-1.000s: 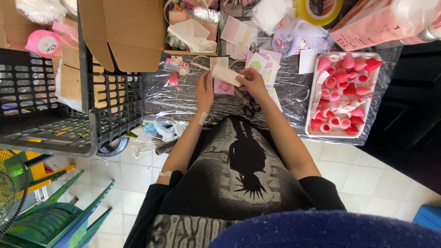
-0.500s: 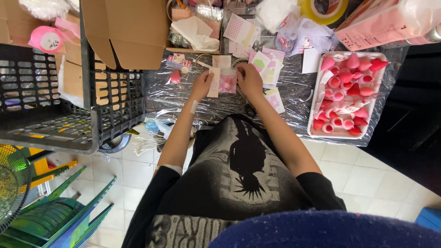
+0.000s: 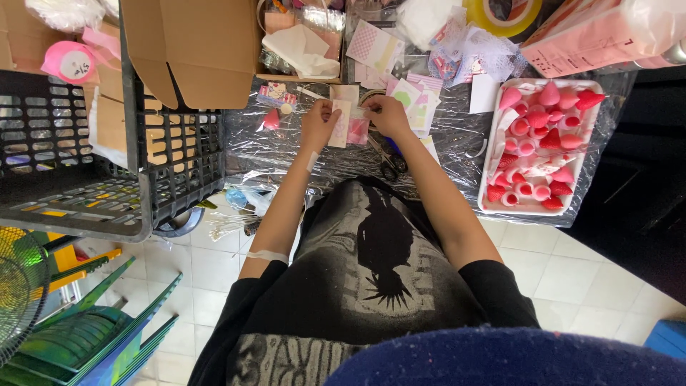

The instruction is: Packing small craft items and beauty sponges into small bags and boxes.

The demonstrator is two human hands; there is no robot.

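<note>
**Both hands on a small pink packet at the table's middle**

The left hand [image 3: 319, 125] pinches a pale paper strip [image 3: 341, 123], and the right hand [image 3: 386, 114] grips the top of a small pink packet [image 3: 357, 131] just beside it; strip and packet hang between the two hands, over the plastic-covered table [image 3: 286, 154]. Scissors [image 3: 388, 163] lie just below the right wrist. A black crate [image 3: 107, 171] crowds the left edge, and a white tray of pink and red cones [image 3: 489, 154] sits to the right.

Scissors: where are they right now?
In the head view the scissors lie on the clear plastic table cover, just below the right hand and left of the white tray of pink and red pieces.
</note>
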